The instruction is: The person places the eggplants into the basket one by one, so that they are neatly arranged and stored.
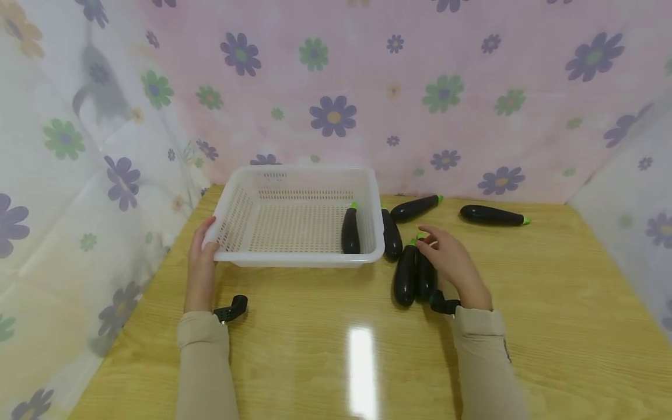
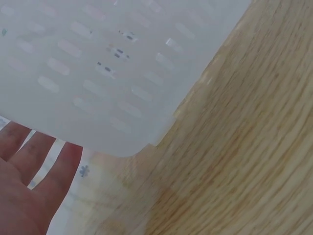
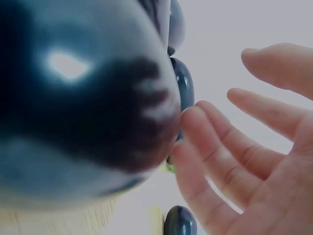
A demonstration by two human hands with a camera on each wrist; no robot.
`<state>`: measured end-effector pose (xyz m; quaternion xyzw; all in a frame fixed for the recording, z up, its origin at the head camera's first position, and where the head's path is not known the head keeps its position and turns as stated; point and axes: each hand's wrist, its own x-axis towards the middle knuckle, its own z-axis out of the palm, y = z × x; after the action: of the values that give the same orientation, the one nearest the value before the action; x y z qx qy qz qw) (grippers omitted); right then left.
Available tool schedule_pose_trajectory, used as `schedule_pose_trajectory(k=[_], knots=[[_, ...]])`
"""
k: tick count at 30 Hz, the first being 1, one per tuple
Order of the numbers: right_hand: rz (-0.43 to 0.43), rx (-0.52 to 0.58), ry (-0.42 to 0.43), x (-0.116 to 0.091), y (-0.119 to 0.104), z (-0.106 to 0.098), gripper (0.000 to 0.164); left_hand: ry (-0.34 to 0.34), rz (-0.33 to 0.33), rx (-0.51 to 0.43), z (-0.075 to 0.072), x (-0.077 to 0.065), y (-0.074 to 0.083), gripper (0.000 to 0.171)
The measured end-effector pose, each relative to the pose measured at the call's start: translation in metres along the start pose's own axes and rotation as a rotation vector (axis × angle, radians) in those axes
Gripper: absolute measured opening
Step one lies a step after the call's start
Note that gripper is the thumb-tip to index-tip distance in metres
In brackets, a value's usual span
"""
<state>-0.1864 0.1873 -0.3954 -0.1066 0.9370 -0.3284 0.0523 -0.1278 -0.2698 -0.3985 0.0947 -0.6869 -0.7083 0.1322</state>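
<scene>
A white plastic basket with slotted walls stands on the left half of the table. My left hand holds its front left corner, thumb at the rim and fingers along the outer side; in the left wrist view the fingers reach behind the basket wall. One dark eggplant lies inside, along the right wall. Two more, a left eggplant and a right eggplant, lie side by side under my right hand. Its fingers are spread loosely by their green stem ends, not curled round either.
Just right of the basket lies an eggplant, with another eggplant behind it and a third eggplant farther right. Flowered cloth hangs along the back and sides of the wooden table.
</scene>
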Motion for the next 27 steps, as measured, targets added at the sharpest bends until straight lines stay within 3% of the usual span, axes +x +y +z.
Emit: schedule_pose_trajectory(k=[5,10,17,21,22,27], knots=[[0.031,0.011,-0.04,-0.004,0.004,0.001,0.055,-0.018,0.016,-0.088,-0.004,0.001,-0.011,0.052],[0.038,0.017,-0.058,-0.002,0.005,0.003,0.054,-0.022,0.078,-0.097,-0.012,0.009,-0.025,0.05],[0.065,0.003,-0.093,-0.009,0.009,0.005,0.052,-0.041,0.093,-0.2,-0.018,0.006,-0.032,0.049],[0.071,0.006,-0.114,-0.012,0.017,0.004,0.055,-0.053,0.097,-0.205,-0.014,0.007,-0.032,0.048],[0.073,0.006,-0.122,-0.012,0.019,0.004,0.056,-0.046,0.095,-0.17,-0.011,0.008,-0.03,0.047],[0.111,-0.013,-0.177,-0.013,0.025,0.004,0.068,-0.036,0.094,-0.144,-0.015,0.022,-0.05,0.047]])
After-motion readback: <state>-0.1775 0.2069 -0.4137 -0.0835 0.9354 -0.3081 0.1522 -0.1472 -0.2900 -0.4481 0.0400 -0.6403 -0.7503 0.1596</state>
